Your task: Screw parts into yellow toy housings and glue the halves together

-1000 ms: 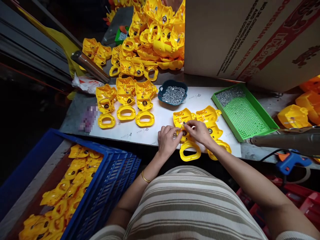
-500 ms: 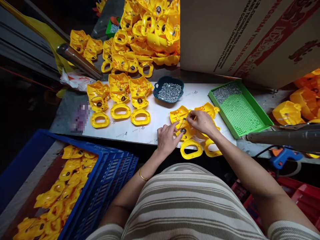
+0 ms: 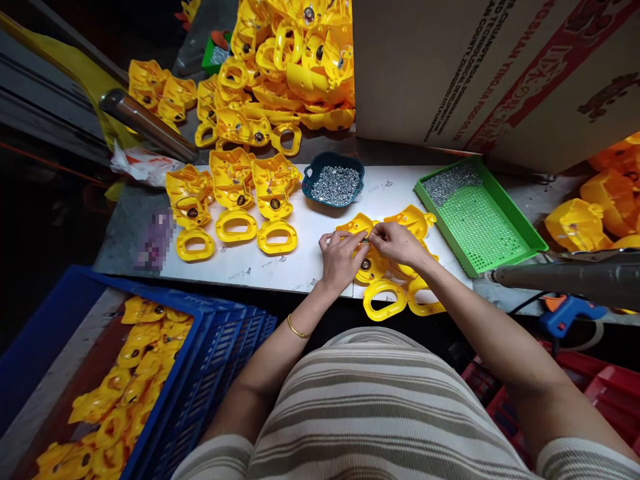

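A yellow plastic shell half (image 3: 380, 267) with a loop handle (image 3: 384, 300) lies hollow side up in front of me, a round metal part (image 3: 366, 264) set in it. My left hand (image 3: 341, 259) reaches over its left side, thumb and forefinger closed around a tiny dark part. From the right, my right hand (image 3: 397, 243) pinches at the same spot, its fingertips touching the left ones. What exactly sits between the fingertips is too small to name. A second shell half (image 3: 407, 217) lies just right of it, partly covered by my right hand and forearm.
Three similar shells (image 3: 233, 177) line up at left. A dark bowl (image 3: 306, 190) of small metal screws and a green tray (image 3: 517, 223) stand behind and right. Beyond are a yellow pile (image 3: 320, 80) and a cardboard box (image 3: 425, 73). A blue crate (image 3: 197, 333) sits lower left.
My left hand has moved slightly up and right, its forefinger and thumb coming together beside my right fingertips. My right hand stays nearly in place. The view has shifted a little.
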Motion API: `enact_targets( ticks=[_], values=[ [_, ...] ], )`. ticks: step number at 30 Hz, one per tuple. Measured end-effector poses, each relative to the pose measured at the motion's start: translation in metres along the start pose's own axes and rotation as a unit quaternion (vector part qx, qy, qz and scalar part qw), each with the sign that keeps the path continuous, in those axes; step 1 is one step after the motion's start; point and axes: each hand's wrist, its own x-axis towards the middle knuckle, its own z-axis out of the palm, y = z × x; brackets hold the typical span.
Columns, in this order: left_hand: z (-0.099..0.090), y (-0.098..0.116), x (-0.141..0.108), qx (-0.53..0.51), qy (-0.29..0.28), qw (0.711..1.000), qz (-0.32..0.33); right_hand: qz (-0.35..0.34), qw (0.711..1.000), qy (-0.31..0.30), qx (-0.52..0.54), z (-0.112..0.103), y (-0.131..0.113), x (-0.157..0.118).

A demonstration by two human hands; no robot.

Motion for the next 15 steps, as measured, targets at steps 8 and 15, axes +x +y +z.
enact_targets(
  ticks=[8, 15],
  values=[
    [0.000, -0.013, 0.004, 0.029, 0.038, 0.998, 0.039, -0.037, 0.984, 0.030, -0.171, 0.000, -0.008, -0.020],
    [-0.011, -0.008, 0.008, 0.091, -0.026, 0.993, 0.068, -0.023, 0.984, 0.009, -0.177, 0.005, -0.004, -0.029]
  ],
)
